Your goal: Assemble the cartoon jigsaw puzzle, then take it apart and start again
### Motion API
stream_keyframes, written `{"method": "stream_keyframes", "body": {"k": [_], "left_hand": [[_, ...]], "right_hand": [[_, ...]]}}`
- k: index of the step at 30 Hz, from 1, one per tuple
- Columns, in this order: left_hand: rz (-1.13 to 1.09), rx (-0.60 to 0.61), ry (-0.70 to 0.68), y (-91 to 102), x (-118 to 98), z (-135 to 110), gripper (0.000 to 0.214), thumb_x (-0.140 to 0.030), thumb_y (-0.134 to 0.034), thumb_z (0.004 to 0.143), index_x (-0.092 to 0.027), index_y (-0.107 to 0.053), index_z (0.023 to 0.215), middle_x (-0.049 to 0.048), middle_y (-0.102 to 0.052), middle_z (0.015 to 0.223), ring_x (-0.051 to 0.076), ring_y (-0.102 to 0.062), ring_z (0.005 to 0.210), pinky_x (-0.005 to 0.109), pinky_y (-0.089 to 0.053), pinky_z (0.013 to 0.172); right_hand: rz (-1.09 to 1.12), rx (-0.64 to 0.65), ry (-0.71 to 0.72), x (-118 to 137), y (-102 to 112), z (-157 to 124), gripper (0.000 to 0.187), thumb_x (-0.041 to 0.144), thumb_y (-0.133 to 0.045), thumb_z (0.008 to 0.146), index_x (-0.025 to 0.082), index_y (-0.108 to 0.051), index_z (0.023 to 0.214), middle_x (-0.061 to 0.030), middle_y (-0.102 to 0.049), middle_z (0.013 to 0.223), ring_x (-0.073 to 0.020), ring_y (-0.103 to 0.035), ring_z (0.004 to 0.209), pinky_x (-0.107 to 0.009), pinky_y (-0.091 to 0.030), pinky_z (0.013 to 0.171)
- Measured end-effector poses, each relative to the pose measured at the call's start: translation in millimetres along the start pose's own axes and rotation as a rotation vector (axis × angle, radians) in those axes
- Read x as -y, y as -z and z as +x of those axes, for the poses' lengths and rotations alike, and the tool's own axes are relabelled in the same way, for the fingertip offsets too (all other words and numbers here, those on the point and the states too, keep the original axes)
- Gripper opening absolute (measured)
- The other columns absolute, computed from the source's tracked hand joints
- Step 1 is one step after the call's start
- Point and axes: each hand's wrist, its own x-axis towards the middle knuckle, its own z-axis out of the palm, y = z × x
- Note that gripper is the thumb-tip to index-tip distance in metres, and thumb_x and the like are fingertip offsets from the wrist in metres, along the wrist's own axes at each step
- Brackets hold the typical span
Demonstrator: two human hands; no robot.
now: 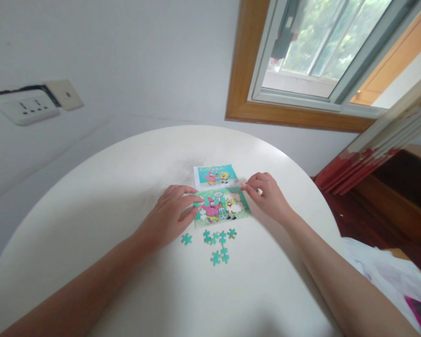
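Note:
A partly filled jigsaw puzzle [212, 210] with cartoon figures lies flat on the white round table [266, 281]. Gaps show at its left side and around the yellow figure on its right. Over the puzzle's left edge rests my left hand [171, 213], its fingers apart and the fingertips touching the board. My right hand [268, 194] is at the upper right corner with thumb and forefinger pinched together; what they hold, if anything, is too small to make out. Several loose teal puzzle pieces [215, 258] lie in front of the board, and one stray puzzle piece [186, 239] sits below my left hand.
Behind the puzzle lies a reference picture card [215, 176] with the same cartoon scene. A wall with a socket [35, 106] stands at the left, and a wood-framed window [301, 112] is at the back right. White sheets [379, 267] are beyond the table's right edge.

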Motion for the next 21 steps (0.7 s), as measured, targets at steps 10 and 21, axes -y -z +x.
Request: {"method": "stream_keyframes", "body": {"k": [10, 21], "left_hand": [[0.013, 0.111, -0.02, -1.0, -1.8, -4.7, 0.057, -0.044, -0.069, 0.08, -0.022, -0.052, 0.129, 0.0114, -0.053, 0.13, 0.03, -0.046, 0.123, 0.047, -0.037, 0.105], [0.009, 0.108, -0.019, -2.6, 1.2, -5.5, 0.05, -0.041, -0.067, 0.081, -0.023, -0.055, 0.126, 0.0102, -0.054, 0.13, 0.03, -0.046, 0.122, 0.046, -0.038, 0.104]], "right_hand": [[-0.06, -0.1, -0.25, -47.1, 11.4, 5.2, 0.028, 0.025, -0.049, 0.091, 0.019, -0.074, 0.103, -0.0086, -0.073, 0.096, -0.0208, -0.064, 0.089, -0.033, -0.045, 0.081], [-0.255, 0.14, -0.175, -53.9, 1.7, 0.7, 0.02, 0.02, -0.063, 0.08, 0.022, -0.077, 0.094, -0.0087, -0.072, 0.091, -0.0227, -0.064, 0.092, -0.03, -0.045, 0.082]]}}
